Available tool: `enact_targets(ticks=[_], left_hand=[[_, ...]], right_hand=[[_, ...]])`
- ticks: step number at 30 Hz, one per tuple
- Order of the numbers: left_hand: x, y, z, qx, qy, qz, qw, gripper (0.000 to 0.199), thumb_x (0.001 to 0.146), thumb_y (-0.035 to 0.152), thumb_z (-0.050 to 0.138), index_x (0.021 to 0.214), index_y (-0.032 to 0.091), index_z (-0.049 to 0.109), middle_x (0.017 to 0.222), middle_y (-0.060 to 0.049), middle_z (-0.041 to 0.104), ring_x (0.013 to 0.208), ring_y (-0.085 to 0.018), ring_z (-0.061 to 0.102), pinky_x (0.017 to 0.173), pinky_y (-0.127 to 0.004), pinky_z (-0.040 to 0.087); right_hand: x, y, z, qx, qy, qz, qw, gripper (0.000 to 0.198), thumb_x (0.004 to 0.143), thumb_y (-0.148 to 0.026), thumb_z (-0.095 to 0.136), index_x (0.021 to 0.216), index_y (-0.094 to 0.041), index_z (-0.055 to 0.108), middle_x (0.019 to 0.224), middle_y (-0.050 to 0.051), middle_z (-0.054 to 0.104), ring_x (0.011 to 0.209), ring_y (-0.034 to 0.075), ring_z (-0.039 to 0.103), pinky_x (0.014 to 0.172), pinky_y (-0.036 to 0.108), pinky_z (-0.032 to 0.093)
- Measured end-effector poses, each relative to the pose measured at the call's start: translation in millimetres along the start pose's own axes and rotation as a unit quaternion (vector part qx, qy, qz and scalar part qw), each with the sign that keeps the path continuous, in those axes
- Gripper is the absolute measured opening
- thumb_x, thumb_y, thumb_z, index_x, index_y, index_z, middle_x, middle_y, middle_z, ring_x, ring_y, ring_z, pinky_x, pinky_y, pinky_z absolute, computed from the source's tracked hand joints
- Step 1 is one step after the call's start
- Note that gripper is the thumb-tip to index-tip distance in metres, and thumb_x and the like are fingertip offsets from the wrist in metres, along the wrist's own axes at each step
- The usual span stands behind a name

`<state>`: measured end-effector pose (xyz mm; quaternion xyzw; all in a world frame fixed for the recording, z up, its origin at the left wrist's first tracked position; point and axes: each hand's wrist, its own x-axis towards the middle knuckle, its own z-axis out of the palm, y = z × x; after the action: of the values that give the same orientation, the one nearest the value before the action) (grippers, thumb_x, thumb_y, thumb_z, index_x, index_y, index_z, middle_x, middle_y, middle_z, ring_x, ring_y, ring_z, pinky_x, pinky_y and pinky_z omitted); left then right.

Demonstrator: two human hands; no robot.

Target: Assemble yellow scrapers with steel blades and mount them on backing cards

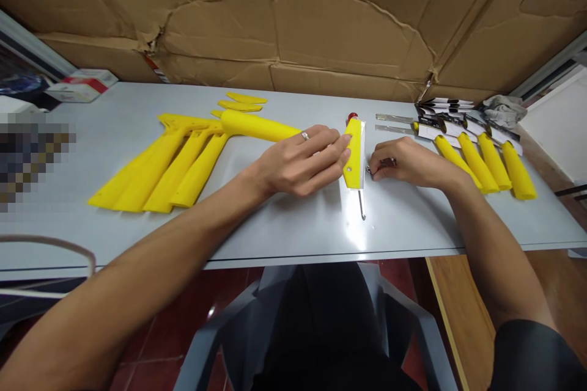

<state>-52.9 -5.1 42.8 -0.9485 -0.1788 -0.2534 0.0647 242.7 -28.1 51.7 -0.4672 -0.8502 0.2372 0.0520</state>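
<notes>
My left hand (pixel 305 162) is closed on a yellow plastic scraper (pixel 259 126), its thumb hidden and its fingertips against the flat head. The scraper's round handle points left, and a shiny metal blade (pixel 364 153) runs along the right edge of the head. Beneath that head lies a screwdriver (pixel 362 206); its red end shows behind and its bare tip in front. My right hand (pixel 398 162) rests on the table just right of the blade, fingers pinched. Small metal bits, apparently screws (pixel 368 169), show at its fingertips, too small to make out fully.
Several yellow handles (pixel 156 165) lie side by side at left, with flat yellow pieces (pixel 241 107) behind. On the right are wrapped scrapers (pixel 486 149), loose metal blades (pixel 394 129) and a grey cloth (pixel 504 110). Cardboard (pixel 298 30) stands along the back edge.
</notes>
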Motion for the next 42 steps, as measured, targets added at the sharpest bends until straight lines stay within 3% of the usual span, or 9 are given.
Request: enact_targets(ticks=[4, 6, 10, 14, 21, 27, 31, 35, 42], left_hand=[[-6, -3, 5, 0.164, 0.102, 0.154, 0.969, 0.022, 0.098, 0.007, 0.059, 0.103, 0.024, 0.072, 0.117, -0.007, 0.081, 0.106, -0.024, 0.080, 0.070, -0.038, 0.067], [-7, -3, 8, 0.212, 0.160, 0.200, 0.943, 0.019, 0.096, 0.006, 0.064, 0.104, 0.022, 0.071, 0.112, -0.006, 0.080, 0.100, -0.022, 0.080, 0.069, -0.036, 0.067], [-1, 1, 10, 0.211, 0.212, 0.239, 0.924, 0.016, 0.098, 0.004, 0.064, 0.097, 0.017, 0.072, 0.102, -0.008, 0.077, 0.096, -0.022, 0.077, 0.070, -0.036, 0.066], [7, 9, 5, 0.213, 0.210, 0.258, 0.919, 0.020, 0.099, 0.004, 0.063, 0.085, 0.014, 0.072, 0.090, -0.009, 0.075, 0.086, -0.020, 0.074, 0.069, -0.033, 0.065], [10, 14, 9, 0.225, 0.208, 0.265, 0.914, 0.021, 0.101, 0.008, 0.064, 0.083, 0.016, 0.072, 0.088, -0.006, 0.075, 0.085, -0.019, 0.075, 0.071, -0.033, 0.064], [4, 10, 14, 0.184, 0.179, 0.234, 0.938, 0.018, 0.102, 0.009, 0.061, 0.093, 0.021, 0.071, 0.098, -0.004, 0.077, 0.094, -0.020, 0.076, 0.073, -0.037, 0.064], [6, 11, 13, 0.218, 0.204, 0.243, 0.923, 0.018, 0.101, 0.008, 0.062, 0.089, 0.019, 0.070, 0.094, -0.005, 0.076, 0.090, -0.019, 0.075, 0.072, -0.034, 0.064], [8, 11, 15, 0.236, 0.236, 0.241, 0.911, 0.018, 0.100, 0.006, 0.063, 0.087, 0.018, 0.070, 0.091, -0.006, 0.075, 0.087, -0.018, 0.073, 0.071, -0.032, 0.064], [3, 5, 21, 0.176, 0.270, 0.192, 0.927, 0.015, 0.102, 0.007, 0.058, 0.107, 0.017, 0.068, 0.102, -0.009, 0.077, 0.096, -0.020, 0.074, 0.077, -0.035, 0.066]], right_hand=[[-2, -6, -4, -0.021, 0.031, 0.003, 0.999, 0.016, 0.092, -0.018, 0.065, 0.096, -0.016, 0.081, 0.100, 0.000, 0.074, 0.086, 0.003, 0.061, 0.085, 0.020, 0.042], [-4, -11, -7, 0.004, 0.119, -0.004, 0.993, 0.016, 0.095, -0.024, 0.066, 0.098, -0.016, 0.080, 0.099, 0.001, 0.075, 0.083, 0.003, 0.062, 0.082, 0.020, 0.044], [-6, -24, -3, 0.125, 0.324, -0.045, 0.937, 0.030, 0.096, -0.043, 0.072, 0.102, -0.015, 0.081, 0.102, 0.005, 0.076, 0.089, 0.006, 0.069, 0.075, 0.020, 0.051], [-3, -36, 10, 0.160, 0.393, -0.106, 0.899, 0.032, 0.095, -0.047, 0.075, 0.097, -0.016, 0.080, 0.094, 0.005, 0.074, 0.084, 0.005, 0.067, 0.073, 0.019, 0.052], [12, -40, 25, 0.027, 0.447, -0.236, 0.862, 0.018, 0.102, -0.025, 0.064, 0.092, -0.012, 0.069, 0.092, 0.004, 0.069, 0.086, 0.002, 0.061, 0.079, 0.019, 0.049], [16, -42, 31, -0.052, 0.465, -0.244, 0.849, 0.008, 0.101, -0.016, 0.062, 0.096, -0.012, 0.067, 0.096, 0.005, 0.066, 0.086, 0.003, 0.060, 0.084, 0.021, 0.053], [17, -44, 33, -0.080, 0.480, -0.250, 0.837, 0.004, 0.098, -0.012, 0.063, 0.098, -0.012, 0.067, 0.096, 0.005, 0.065, 0.086, 0.004, 0.059, 0.081, 0.021, 0.051], [16, -41, 31, -0.063, 0.464, -0.266, 0.843, 0.006, 0.097, -0.011, 0.065, 0.100, -0.012, 0.070, 0.098, 0.005, 0.066, 0.091, 0.004, 0.061, 0.082, 0.020, 0.052], [11, -38, 28, -0.007, 0.417, -0.249, 0.874, 0.016, 0.099, -0.020, 0.065, 0.109, -0.017, 0.077, 0.109, 0.007, 0.069, 0.102, 0.006, 0.065, 0.079, 0.019, 0.053]])
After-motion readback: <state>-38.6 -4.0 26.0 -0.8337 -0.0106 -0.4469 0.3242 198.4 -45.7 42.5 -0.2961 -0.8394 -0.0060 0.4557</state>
